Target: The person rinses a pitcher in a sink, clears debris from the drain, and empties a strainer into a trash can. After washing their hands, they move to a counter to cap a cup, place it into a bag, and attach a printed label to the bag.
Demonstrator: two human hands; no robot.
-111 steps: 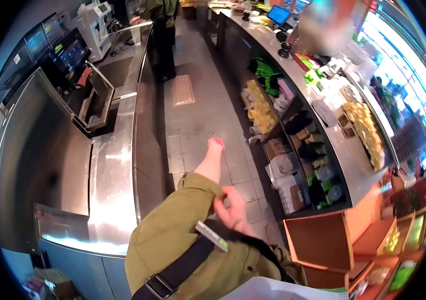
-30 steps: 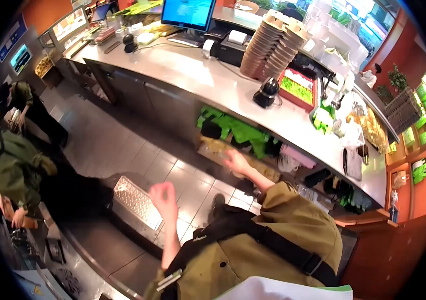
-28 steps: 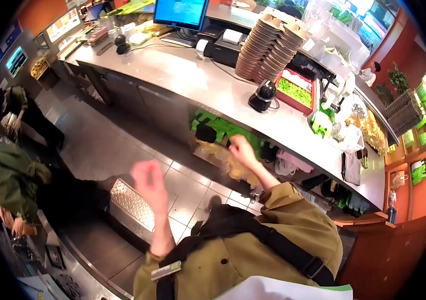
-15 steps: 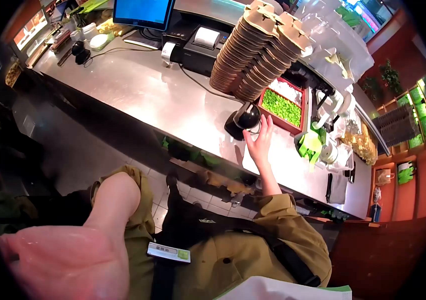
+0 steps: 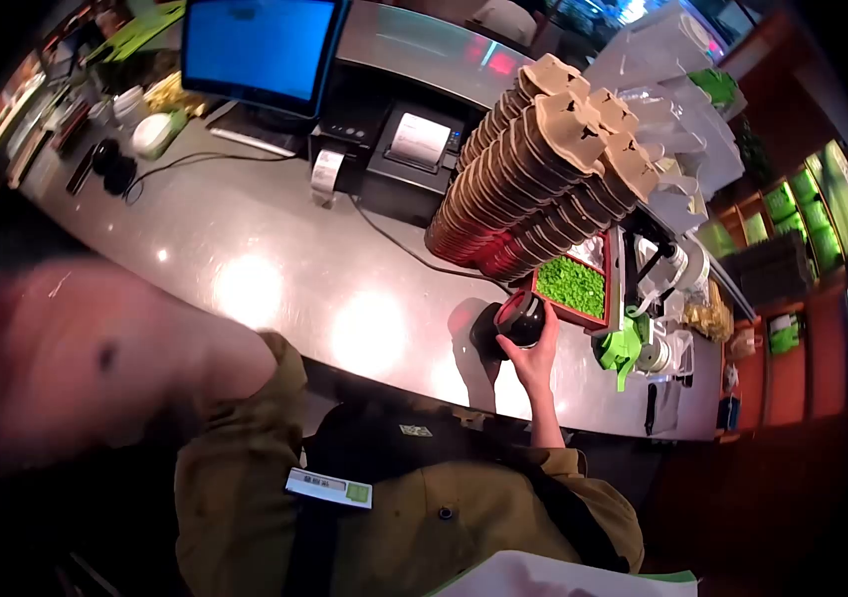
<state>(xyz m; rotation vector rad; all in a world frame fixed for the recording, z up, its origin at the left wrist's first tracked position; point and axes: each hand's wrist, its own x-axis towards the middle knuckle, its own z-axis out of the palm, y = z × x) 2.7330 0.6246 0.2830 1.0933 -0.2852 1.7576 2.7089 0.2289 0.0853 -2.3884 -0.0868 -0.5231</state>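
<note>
My right hand (image 5: 537,353) is wrapped round a black barcode scanner (image 5: 520,317) that sits on the metal counter. Just behind the scanner rises a tall stack of brown cardboard cup carriers (image 5: 533,164), with a red glow on its lower part. A red box (image 5: 595,319) holding small bright green pieces stands close beside the scanner. Large and smeared by motion, my left hand (image 5: 95,358) is near the camera at the left, above the counter's front edge. Its fingers cannot be made out.
A monitor (image 5: 260,55) with a blue screen stands at the back left. Next to it is a black printer (image 5: 409,164) with paper coming out, its cable trailing over the counter (image 5: 245,234). Green bags (image 5: 623,348) and white rolls lie right of the red box.
My right hand has closed round the scanner, where it was spread beside it. My left hand has risen at the left. The view has shifted, bringing the counter nearer.
</note>
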